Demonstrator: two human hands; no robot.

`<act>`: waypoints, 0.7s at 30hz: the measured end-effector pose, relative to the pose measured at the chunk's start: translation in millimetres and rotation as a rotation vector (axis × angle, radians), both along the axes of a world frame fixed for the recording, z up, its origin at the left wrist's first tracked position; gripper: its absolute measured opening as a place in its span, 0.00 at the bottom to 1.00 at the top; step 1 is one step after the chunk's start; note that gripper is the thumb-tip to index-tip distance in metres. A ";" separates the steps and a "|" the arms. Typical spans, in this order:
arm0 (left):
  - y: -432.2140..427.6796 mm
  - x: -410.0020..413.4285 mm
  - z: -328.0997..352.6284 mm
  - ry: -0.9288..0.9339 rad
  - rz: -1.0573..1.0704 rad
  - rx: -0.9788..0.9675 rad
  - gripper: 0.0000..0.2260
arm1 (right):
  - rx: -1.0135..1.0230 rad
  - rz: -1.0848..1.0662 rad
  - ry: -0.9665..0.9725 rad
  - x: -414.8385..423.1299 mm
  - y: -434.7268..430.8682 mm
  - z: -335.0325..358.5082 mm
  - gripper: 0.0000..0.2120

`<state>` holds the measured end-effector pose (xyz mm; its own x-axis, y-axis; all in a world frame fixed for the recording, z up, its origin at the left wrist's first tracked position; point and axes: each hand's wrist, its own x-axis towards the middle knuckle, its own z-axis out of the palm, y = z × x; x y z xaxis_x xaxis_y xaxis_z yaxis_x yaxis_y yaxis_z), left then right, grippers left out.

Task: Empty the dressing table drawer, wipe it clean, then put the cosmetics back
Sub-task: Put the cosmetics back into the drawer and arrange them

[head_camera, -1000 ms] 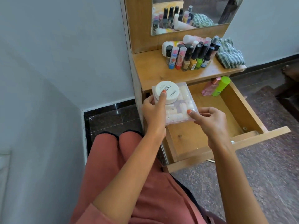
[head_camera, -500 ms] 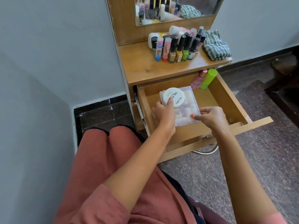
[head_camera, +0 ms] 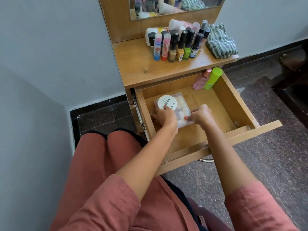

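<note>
The wooden drawer (head_camera: 233, 104) stands pulled out below the dressing table top. Inside it at the left lies a clear plastic box (head_camera: 181, 104) of pale nail pieces, with a round white jar (head_camera: 165, 101) on its lid. My left hand (head_camera: 165, 116) grips the box's left side, its thumb pressed on the jar. At the box's near right corner, my right hand (head_camera: 200, 115) pinches the edge. A pink bottle (head_camera: 200, 80) and a green tube (head_camera: 212, 78) lean in the drawer's far right corner.
Several nail polish bottles (head_camera: 179, 45) and tubes crowd the table top (head_camera: 141, 64) below the mirror (head_camera: 166, 7). A striped green cloth (head_camera: 220, 41) lies at the top's right end. A grey wall is at left, my knees in front, speckled floor at right.
Both hands have lowered the clear box with the jar from above the drawer's front down into its left side. The view has shifted, so the table sits further right.
</note>
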<state>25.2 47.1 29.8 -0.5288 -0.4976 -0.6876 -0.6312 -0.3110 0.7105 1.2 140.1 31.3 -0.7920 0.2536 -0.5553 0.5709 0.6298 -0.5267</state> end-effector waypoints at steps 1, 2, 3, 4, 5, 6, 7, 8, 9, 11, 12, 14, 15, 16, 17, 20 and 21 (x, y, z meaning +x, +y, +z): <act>0.3 -1.0 0.3 -0.001 -0.004 -0.010 0.19 | 0.003 0.002 -0.006 -0.7 -0.7 -2.1 0.14; 0.5 -1.8 0.1 -0.002 -0.004 -0.022 0.19 | 0.003 0.006 -0.008 -1.6 -1.5 -4.2 0.14; 0.7 -2.3 -0.1 -0.003 -0.004 -0.035 0.20 | 0.001 0.009 -0.006 -2.4 -2.3 -5.9 0.14; 0.8 -2.2 0.1 -0.006 -0.004 -0.044 0.20 | -0.001 0.010 -0.003 -3.1 -3.2 -7.3 0.14; 1.0 -2.0 0.2 -0.013 -0.005 -0.048 0.20 | 0.000 0.007 0.002 -3.9 -4.1 -8.4 0.14; 1.0 -1.8 0.4 -0.023 -0.006 -0.046 0.20 | 0.006 0.004 0.008 -4.6 -4.9 -9.4 0.14; 1.0 -1.5 0.6 -0.031 -0.008 -0.043 0.21 | 0.014 0.002 0.011 -5.1 -5.8 -10.3 0.14; 1.0 -1.3 0.9 -0.034 -0.009 -0.037 0.21 | 0.024 0.002 0.011 -5.4 -6.6 -11.0 0.13; 1.1 -0.6 1.2 -0.029 -0.008 -0.033 0.22 | 0.033 0.005 0.010 -5.5 -7.2 -11.2 0.13; 2.4 1.7 1.9 0.000 -0.012 -0.026 0.25 | 0.049 0.021 0.000 -6.3 -7.5 -10.5 0.12; 3.7 3.7 1.9 0.018 -0.018 -0.027 0.27 | 0.051 0.036 -0.007 -7.3 -6.9 -10.0 0.12; 6.3 9.2 1.4 0.062 -0.046 -0.047 0.29 | 0.042 0.071 -0.010 -9.3 -5.7 -8.1 0.13; 7.2 12.1 1.2 0.085 -0.070 -0.076 0.30 | 0.033 0.085 0.006 -10.5 -5.8 -7.5 0.13; 7.5 15.1 0.8 0.110 -0.103 -0.116 0.31 | 0.020 0.096 0.034 -11.7 -6.6 -7.2 0.13; 7.6 18.2 0.2 0.138 -0.150 -0.161 0.33 | 0.007 0.103 0.067 -12.6 -8.0 -7.0 0.13; 4.7 26.1 -3.0 0.217 -0.326 -0.329 0.36 | 0.014 0.122 0.138 -13.9 -13.3 -7.1 0.12; 2.2 27.4 -4.4 0.231 -0.391 -0.392 0.35 | 0.021 0.124 0.146 -14.2 -14.5 -7.6 0.11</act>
<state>52.7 49.2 25.4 -0.8375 -0.4296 -0.3376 -0.4619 0.2266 0.8575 -13.0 125.7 23.7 -0.8896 0.1597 -0.4278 0.4070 0.7022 -0.5841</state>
